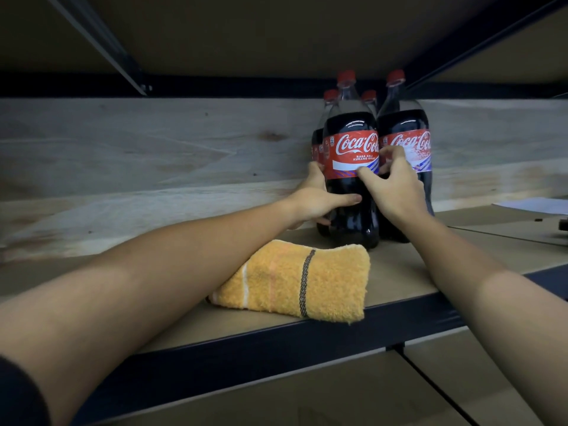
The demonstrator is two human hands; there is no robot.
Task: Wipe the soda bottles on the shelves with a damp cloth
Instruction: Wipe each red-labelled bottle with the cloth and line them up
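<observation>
So I've got both arms reaching onto the shelf (399, 281), which has a brown board surface and a dark metal front edge. There are four cola bottles standing in a tight cluster toward the back right, against a pale wooden back panel (153, 149). All have red caps, dark soda inside and red labels with white script.

My left hand (316, 198) is curled around the left side of the front bottle (350, 167), thumb lying across the dark lower part just under the label, fingers wrapped round the far side. My right hand (396, 186) is on the other side of the same bottle, thumb touching the lower edge of the label, fingers bent and tucked into the gap between it and the bottle on the right (412, 139). That one's label looks scuffed, whitish and faded in the middle. The two back bottles (330, 99) are mostly hidden, just caps and a sliver of label showing.

The cloth (295, 281) isn't in either hand. It's a fluffy orange towel, folded, with a dark stitched stripe and a white band, lying on the shelf near the front edge just in front of the bottles, partly under my left forearm. Can't tell if it's damp.

Some white paper (534, 206) sits off to the far right.
</observation>
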